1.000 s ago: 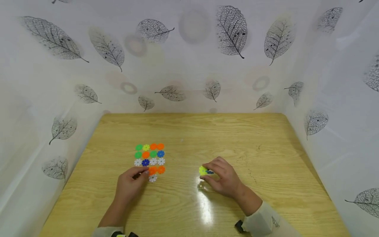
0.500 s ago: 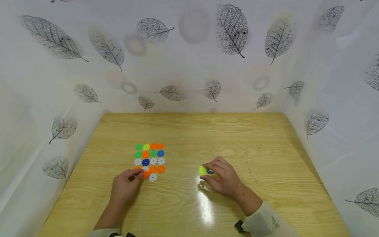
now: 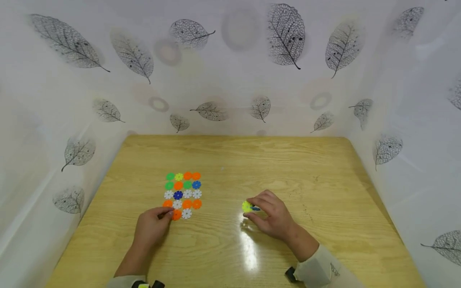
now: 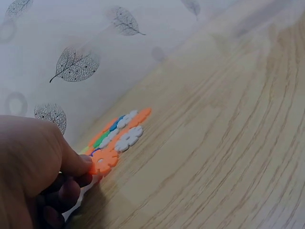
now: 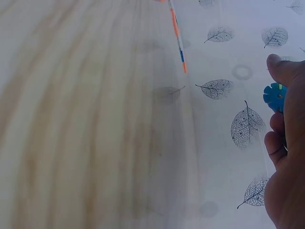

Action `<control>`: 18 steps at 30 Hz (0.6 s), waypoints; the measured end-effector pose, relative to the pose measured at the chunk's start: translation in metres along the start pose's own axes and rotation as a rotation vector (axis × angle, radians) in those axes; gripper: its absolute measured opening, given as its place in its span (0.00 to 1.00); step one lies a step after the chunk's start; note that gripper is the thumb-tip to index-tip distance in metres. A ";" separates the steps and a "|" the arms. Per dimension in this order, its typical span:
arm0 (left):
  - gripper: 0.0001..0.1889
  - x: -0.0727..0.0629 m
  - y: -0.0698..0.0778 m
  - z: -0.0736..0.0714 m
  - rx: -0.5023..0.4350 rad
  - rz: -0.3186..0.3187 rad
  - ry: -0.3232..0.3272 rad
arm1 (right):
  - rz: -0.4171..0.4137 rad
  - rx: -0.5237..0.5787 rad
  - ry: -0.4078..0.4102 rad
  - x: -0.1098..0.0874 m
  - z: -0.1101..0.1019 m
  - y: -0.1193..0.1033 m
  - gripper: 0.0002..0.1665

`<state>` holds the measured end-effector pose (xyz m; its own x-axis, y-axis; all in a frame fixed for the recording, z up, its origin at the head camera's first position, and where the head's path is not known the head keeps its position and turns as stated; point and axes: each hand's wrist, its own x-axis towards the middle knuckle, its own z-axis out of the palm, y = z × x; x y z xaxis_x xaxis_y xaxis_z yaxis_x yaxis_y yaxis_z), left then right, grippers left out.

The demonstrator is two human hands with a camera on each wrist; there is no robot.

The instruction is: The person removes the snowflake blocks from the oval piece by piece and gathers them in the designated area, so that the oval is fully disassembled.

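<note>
My left hand (image 3: 153, 227) pinches the left edge of an orange notched plastic disc (image 3: 176, 215) between thumb and fingers, at the near end of a block of discs on the table. In the left wrist view the disc (image 4: 106, 161) lies almost flat at the fingertips. Right beside it is a white disc (image 3: 186, 213). Farther right, my right hand (image 3: 271, 214) holds a yellow notched disc (image 3: 246, 207) and a blue one (image 3: 255, 208) between thumb and fingers. The right wrist view shows the blue disc (image 5: 275, 97) under the thumb; fingers hide part of it.
Rows of notched discs in green, yellow, orange, blue and white lie flat, close together, among them a dark blue disc (image 3: 178, 195) and a green disc (image 3: 170, 176). The wooden table (image 3: 230, 160) is bounded by a leaf-printed curtain (image 3: 230, 72) at back and sides.
My left hand has moved left and slightly nearer, bringing the orange disc down beside the white one in the nearest row. A white disc behind it now shows fully. The right hand stays put.
</note>
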<state>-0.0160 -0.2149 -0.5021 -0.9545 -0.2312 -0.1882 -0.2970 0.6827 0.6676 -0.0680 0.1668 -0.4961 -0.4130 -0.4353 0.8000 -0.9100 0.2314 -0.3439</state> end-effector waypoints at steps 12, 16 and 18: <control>0.13 0.002 0.000 -0.002 0.063 0.020 0.023 | -0.004 -0.003 -0.012 0.002 -0.001 0.001 0.19; 0.12 0.003 0.000 -0.001 0.063 0.028 0.034 | 0.002 -0.004 -0.018 0.002 -0.002 -0.001 0.20; 0.12 0.003 0.001 -0.001 0.056 0.044 0.048 | 0.006 -0.006 -0.020 0.002 -0.002 -0.001 0.20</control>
<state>-0.0192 -0.2154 -0.5017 -0.9648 -0.2317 -0.1241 -0.2568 0.7301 0.6333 -0.0674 0.1676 -0.4929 -0.4187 -0.4515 0.7879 -0.9075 0.2387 -0.3455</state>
